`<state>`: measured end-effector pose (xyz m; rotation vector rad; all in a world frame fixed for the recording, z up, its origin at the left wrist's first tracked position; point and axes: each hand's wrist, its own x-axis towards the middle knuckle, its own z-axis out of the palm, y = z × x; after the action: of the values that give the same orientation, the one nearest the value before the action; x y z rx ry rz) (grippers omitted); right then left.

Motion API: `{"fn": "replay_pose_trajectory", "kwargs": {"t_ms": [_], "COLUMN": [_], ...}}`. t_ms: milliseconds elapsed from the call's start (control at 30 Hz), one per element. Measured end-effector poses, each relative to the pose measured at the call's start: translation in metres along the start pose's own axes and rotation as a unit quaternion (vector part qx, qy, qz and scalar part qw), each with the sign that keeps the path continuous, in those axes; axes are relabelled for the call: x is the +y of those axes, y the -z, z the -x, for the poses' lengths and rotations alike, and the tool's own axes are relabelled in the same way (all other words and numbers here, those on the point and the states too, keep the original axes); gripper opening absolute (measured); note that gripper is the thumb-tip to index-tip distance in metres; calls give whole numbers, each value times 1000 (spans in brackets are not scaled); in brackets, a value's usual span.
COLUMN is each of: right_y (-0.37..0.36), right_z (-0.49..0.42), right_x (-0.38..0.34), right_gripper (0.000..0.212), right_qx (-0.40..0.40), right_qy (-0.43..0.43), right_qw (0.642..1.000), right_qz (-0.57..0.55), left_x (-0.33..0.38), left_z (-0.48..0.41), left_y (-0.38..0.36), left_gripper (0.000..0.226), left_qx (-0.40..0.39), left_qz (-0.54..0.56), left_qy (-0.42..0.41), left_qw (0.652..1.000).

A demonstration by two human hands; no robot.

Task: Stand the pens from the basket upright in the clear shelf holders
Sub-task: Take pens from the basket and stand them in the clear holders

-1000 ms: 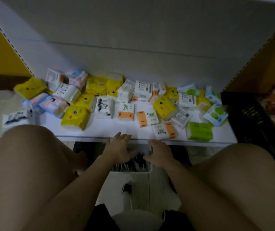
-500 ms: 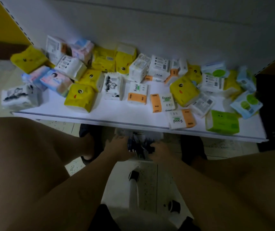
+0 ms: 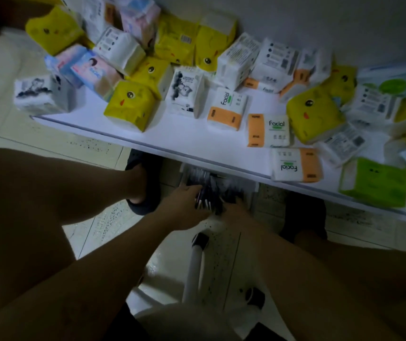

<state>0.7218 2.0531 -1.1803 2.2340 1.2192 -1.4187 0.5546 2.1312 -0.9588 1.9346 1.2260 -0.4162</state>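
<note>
A white basket stands on the floor, half under the shelf's front edge, and holds several dark pens. My left hand reaches into it from the left, its fingers curled over a bunch of the pens with white ends. Just to the right, my right hand is also in the basket, its fingers buried among the pens and blurred. No clear holder is in view.
A white shelf board runs across above the basket, covered with several tissue packs. My knees flank the hands. My feet in dark slippers stand on the tiled floor, and a white stool is under me.
The view has tilted down and closer to the shelf. Both hands have gone from the basket's rim into the pens, and the left hand has closed on a bunch.
</note>
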Motion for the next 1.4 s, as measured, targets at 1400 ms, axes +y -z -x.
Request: {"fn": "replay_pose_trajectory", "kwargs": {"t_ms": [1400], "right_y": [42], "right_z": [145], "right_x": [-39], "right_gripper": [18], "right_qx": [197], "right_qy": [-119], "right_qw": [889], "right_qz": [-396], "left_x": [13], "left_z": [-59], "left_y": [-67], "left_gripper": [32], "left_qx": [-119], "left_qz": [2], "left_qy": [13], "left_qw": [993]}}
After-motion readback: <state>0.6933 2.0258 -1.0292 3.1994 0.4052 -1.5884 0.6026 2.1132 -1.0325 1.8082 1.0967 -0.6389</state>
